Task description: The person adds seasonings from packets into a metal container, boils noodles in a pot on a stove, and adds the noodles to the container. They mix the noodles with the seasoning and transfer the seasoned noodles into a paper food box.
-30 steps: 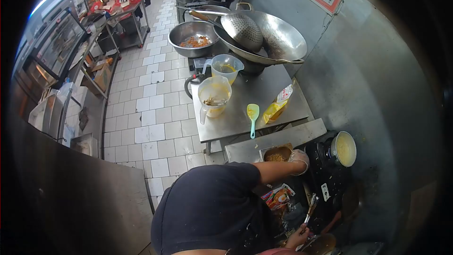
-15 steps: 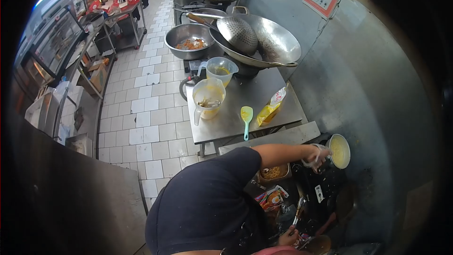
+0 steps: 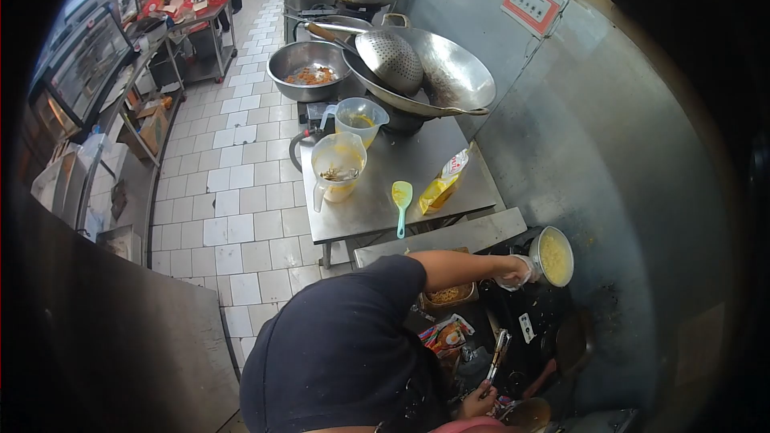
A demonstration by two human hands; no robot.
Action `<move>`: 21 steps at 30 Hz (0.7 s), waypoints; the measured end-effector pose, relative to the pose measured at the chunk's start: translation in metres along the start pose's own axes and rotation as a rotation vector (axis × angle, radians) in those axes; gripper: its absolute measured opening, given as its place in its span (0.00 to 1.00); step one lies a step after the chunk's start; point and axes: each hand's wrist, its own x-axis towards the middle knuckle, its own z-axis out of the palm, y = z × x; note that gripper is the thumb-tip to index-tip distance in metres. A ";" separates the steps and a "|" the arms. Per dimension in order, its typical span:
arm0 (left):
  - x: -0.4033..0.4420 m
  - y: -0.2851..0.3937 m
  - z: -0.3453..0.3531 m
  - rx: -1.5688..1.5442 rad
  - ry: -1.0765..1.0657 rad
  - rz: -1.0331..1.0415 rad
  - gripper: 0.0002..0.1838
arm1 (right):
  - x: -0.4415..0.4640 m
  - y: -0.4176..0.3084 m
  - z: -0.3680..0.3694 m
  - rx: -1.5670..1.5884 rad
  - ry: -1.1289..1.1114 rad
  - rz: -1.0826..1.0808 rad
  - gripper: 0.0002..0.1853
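Though blurred, pot (image 3: pixel 554 257) seemingly beside gloved fingers (image 3: pixel 527 269)

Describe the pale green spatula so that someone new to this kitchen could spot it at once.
Start at the big wok with the strainer in it, then drop to the steel table. Near its lower edge, between a cloudy jug and a yellow packet, lies the spatula. Unlike them, it is flat and long-handled.

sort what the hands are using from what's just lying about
Likely in use:
tongs in right hand
bowl beside gloved left hand

Seemingly just lying about:
pale green spatula
yellow packet
perforated ladle
nearer jug
farther jug
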 end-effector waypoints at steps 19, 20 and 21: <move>-0.354 -0.111 -0.037 0.808 0.597 0.025 0.27 | 0.091 -0.177 -0.032 0.375 -0.269 -0.227 0.18; -0.366 -0.112 -0.025 0.648 0.695 -0.102 0.27 | 0.097 -0.193 -0.035 0.374 -0.304 -0.323 0.16; -0.381 -0.097 -0.013 0.563 0.678 -0.199 0.27 | 0.102 -0.207 -0.036 0.483 -0.459 -0.248 0.15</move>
